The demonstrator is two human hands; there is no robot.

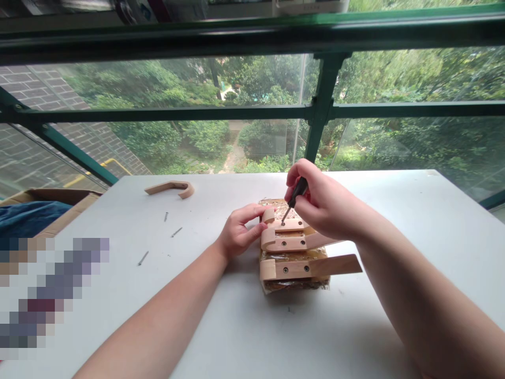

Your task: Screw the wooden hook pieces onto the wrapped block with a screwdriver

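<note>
A flat board with a cork-like face (294,255) lies near the middle of the white table (394,210), with three curved wooden hooks (292,239) on it. My left hand (239,231) pinches the curled end of the rear hook, thumb and fingers closed on it. My right hand (319,202) is wrapped around the black handle of a screwdriver (294,199). The screwdriver's tip rests in a screw hole of that rear hook.
A loose wooden hook (170,188) lies at the far left of the table. Three loose screws (176,231) are scattered left of my left forearm. A cardboard box (47,202) with blue cloth stands off the table's left edge. A glass window with green frames is behind.
</note>
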